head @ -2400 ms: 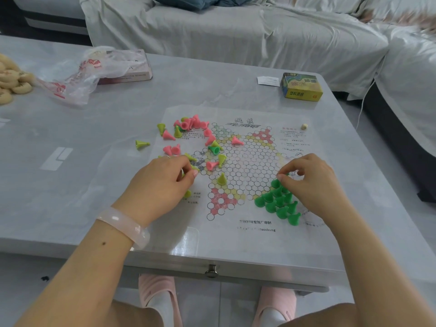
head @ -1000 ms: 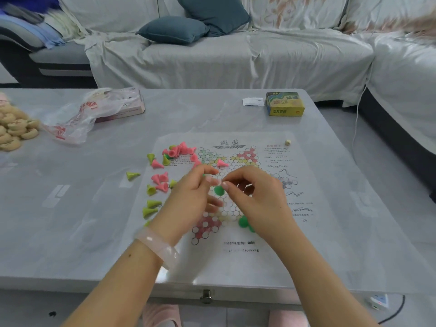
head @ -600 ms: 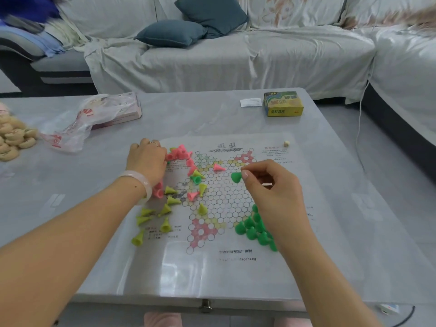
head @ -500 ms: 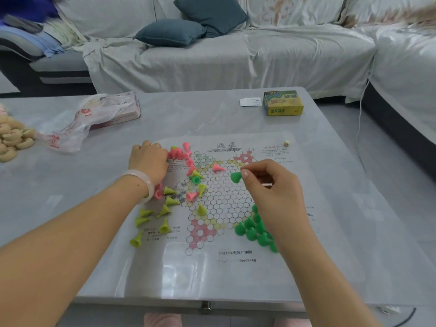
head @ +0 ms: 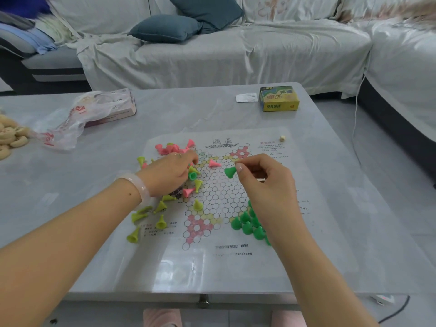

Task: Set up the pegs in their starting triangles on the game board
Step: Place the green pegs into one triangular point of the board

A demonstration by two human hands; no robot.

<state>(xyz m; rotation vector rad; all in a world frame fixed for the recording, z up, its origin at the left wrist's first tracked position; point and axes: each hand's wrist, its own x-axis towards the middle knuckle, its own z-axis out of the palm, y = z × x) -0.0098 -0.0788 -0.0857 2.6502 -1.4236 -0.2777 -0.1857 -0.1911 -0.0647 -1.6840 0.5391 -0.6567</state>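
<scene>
I am holding a green peg (head: 230, 172) in my right grip (head: 267, 182), pinching it between thumb and forefinger above the middle of the game board (head: 219, 197) lying on the bench (head: 165, 119). My left grip (head: 171, 172) is reaching among the loose pegs at the board's left side, fingers curled over a second green peg (head: 192, 176); I cannot tell whether it is gripping it. Green pegs (head: 247, 224) are standing clustered in the near right triangle.

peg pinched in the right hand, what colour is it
Dark green peg, pinched by the right hand; the head view, the only one, shows it clearly.
</scene>
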